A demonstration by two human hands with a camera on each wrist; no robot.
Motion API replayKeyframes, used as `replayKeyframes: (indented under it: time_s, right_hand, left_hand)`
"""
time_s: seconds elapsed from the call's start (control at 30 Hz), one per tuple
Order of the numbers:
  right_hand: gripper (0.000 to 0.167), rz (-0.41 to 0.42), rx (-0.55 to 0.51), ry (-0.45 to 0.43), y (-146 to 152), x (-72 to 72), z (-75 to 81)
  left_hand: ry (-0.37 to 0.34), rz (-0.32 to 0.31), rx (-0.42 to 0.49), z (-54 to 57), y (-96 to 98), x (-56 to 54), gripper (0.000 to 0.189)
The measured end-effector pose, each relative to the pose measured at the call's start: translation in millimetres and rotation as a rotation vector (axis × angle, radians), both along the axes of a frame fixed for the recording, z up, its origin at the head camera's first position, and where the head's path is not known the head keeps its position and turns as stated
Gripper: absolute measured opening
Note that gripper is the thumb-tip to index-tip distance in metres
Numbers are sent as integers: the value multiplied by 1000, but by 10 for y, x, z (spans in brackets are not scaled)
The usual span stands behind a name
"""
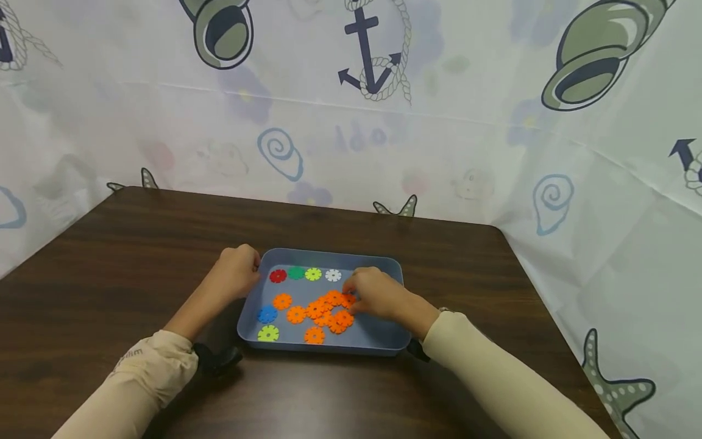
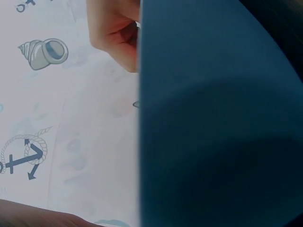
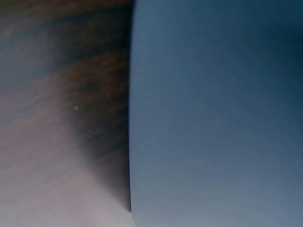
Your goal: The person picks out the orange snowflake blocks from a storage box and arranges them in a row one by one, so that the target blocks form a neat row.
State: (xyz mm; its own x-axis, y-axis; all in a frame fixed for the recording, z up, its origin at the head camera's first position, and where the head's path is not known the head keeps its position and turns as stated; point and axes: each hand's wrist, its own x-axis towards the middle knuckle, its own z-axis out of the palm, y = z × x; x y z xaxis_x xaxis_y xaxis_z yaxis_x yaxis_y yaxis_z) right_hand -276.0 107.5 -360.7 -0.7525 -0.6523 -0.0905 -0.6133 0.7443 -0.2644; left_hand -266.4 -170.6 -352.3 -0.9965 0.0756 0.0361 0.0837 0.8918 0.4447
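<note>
One table (image 1: 274, 396) is bearing the tray (image 1: 378, 336). My left hand (image 1: 239, 272) is gripping its left rim (image 1: 249, 305); my right hand (image 1: 375, 294) is working inside, its pinch unconfirmed. Orange discs (image 1: 315, 310) are overlapping beside it; I should be separating one by the edge, bracing the rim.

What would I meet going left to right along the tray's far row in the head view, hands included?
Left hand, red disc, green disc, yellow-green disc, white disc, right hand.
</note>
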Motion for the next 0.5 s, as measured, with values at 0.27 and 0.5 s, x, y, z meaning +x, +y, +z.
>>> replayKeyframes:
  time_s: [0.27, 0.5]
  right_hand:
    - [20, 1, 47, 36, 30, 20, 29]
    - [20, 206, -11, 174, -66, 629, 388]
  left_hand:
    - [7, 0, 8, 3, 10, -7, 27]
    - [-18, -8, 23, -16, -11, -3, 28]
